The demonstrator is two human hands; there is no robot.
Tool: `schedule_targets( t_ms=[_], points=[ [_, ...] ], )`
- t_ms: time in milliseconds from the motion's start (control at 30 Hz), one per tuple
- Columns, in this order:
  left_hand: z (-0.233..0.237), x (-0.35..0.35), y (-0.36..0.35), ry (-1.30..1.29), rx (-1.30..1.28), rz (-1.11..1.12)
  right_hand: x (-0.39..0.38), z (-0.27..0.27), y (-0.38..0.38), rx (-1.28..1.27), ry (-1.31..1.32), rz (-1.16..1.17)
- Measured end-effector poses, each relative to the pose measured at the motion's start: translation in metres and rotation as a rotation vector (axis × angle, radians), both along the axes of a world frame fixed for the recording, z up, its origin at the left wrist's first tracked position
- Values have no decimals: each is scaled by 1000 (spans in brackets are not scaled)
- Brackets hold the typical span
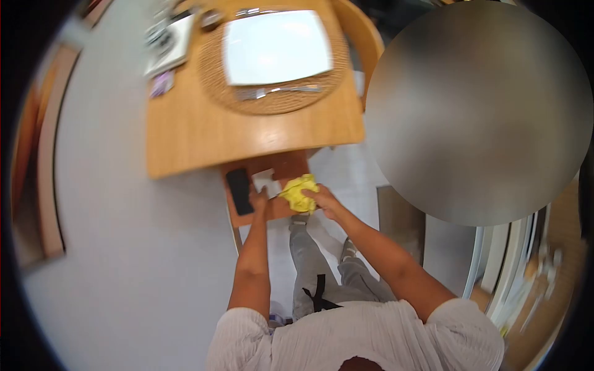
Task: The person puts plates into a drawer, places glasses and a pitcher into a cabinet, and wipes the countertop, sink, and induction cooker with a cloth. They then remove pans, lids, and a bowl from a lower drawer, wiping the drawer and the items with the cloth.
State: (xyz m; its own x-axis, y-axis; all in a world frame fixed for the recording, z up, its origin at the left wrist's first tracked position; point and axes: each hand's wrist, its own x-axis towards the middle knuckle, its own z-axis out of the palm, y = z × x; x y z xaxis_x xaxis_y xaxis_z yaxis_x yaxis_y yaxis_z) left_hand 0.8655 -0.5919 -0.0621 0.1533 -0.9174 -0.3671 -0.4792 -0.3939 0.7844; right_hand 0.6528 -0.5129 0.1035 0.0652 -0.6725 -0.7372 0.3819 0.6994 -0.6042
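My right hand (326, 201) is closed around a crumpled yellow cloth (299, 193), held above the brown seat of a chair or stool (278, 213). My left hand (258, 199) grips a small white, flat piece (266, 181), whose exact kind I cannot make out. The two hands are close together, with the cloth just right of the white piece. A black phone-like slab (239, 191) lies on the seat, left of my left hand.
Beyond the seat stands a wooden table (247, 133). On it, a round woven placemat (213, 74) bears a white square plate (278, 46) and a fork (266, 93). A white box-like object (176, 46) and a small purple packet (162, 84) are at the table's left edge. A blurred disc covers the upper right.
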Motion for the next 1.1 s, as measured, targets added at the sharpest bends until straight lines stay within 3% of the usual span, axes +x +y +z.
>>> schedule_targets(
  t_ms=[33,67,100,133,167,200,233,267,300,333,367,400,433,500,567,633,667,767,833,867,900,967,1100],
  points=[
    [-39,9,-6,-74,-28,-16,0,-12,2,-22,-25,-52],
    [-28,9,-4,-29,-57,10,-1,-3,9,-33,3,-99],
    [22,1,6,-237,-109,-88,-2,9,21,-46,30,-149],
    [36,-7,10,-597,-32,-139,-5,19,34,-48,28,-179],
    [72,-18,22,-627,6,-173,-12,29,50,-52,29,-208],
    [69,-21,32,-691,-170,-210,-16,33,60,-55,8,-246],
    [110,-37,48,-559,-42,-188,-18,42,77,-62,-23,-285],
    [116,-40,58,-547,-67,-362,-24,53,95,-49,64,-314],
    [108,-45,70,-142,-90,-344,-26,61,110,-25,151,-353],
    [115,-60,84,71,21,-381,-32,66,128,-38,175,-400],
    [175,-89,105,214,361,-363,-36,71,149,-48,199,-448],
    [211,-109,128,354,545,-386,-37,80,171,-42,224,-582],
    [240,-120,140,341,560,-510,-33,90,184,-43,382,-559],
    [279,-147,182,786,1025,-689,-31,112,234,-14,563,-623],
    [304,-162,220,817,1190,-892,-12,149,278,65,667,-679],
    [332,-186,276,698,1119,-1101,-5,181,343,68,695,-748],
    [299,-208,308,703,1172,-1146,-8,171,384,43,667,-821],
    [282,-234,391,595,1198,-1399,18,169,479,15,728,-1018],
    [269,-237,460,558,1239,-1545,42,163,546,-9,617,-1374],
    [276,-241,497,513,1359,-1530,46,157,585,61,511,-1417],
    [284,-239,528,422,1474,-1510,58,149,619,12,472,-1600],
    [291,-232,599,220,1453,-1592,106,147,682,-150,395,-2056],
    [304,-221,718,13,1480,-1862,200,92,786,-60,272,-2731]
  ],
)
